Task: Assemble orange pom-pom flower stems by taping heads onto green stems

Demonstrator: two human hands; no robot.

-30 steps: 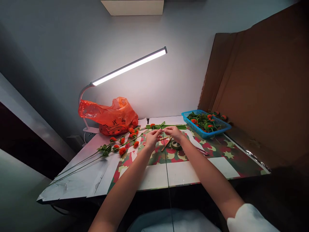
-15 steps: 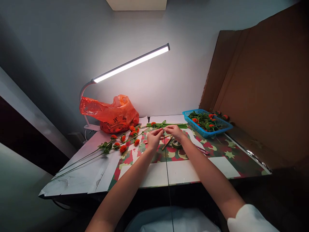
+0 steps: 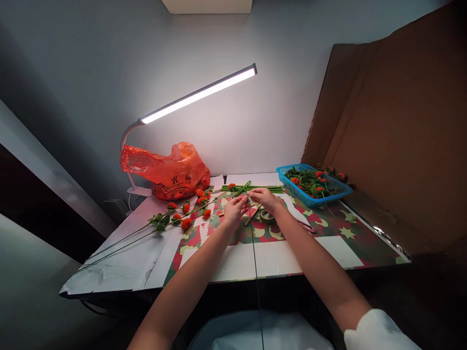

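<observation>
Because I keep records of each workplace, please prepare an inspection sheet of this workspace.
Surface: patterned cover, white sheets; left side creased.
Job's things: long thin stem, orange flowers, green stems, tape roll.
Clutter: red bag; blue basket holding flowers and greenery.
Hands: left hand and right hand close together at thin stem's upper part; which grips is unclear.
Cables: dark cable below left table edge.
Surroundings: lamp lit; cardboard at right.

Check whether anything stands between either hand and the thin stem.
Nothing visible does: the left hand and right hand both have their fingertips at the thin stem. The tape roll lies off to its right.
</observation>
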